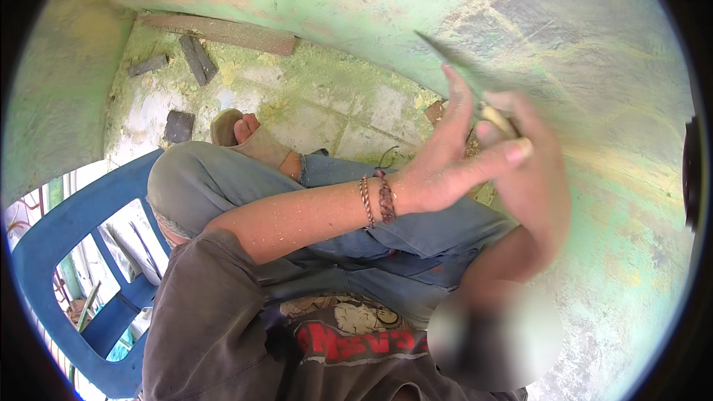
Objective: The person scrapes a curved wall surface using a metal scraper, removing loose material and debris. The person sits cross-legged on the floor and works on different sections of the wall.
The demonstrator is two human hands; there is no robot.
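My right hand (532, 161), blurred by motion, is shut around the pale wooden handle (497, 121) of a knife. The thin, pointed knife blade (443, 55) slants up and left in front of the wall. My left hand (440, 170), with two braided bracelets at the wrist, is right beside it. Its thumb lies across in front of the right hand, and a finger stretches up close to the blade. I see nothing held in the left hand, though some of its fingers are hidden. Pale shavings stick to my left forearm (317, 220).
Peeling green walls (356, 5) enclose the tiled floor (312, 106). Several dark flat pieces (198, 60) and a wooden plank (223, 32) lie near the far corner. A brown chunk (433, 113) is by the wall. A blue plastic chair (42, 245) stands left; my legs (345, 178) are folded below.
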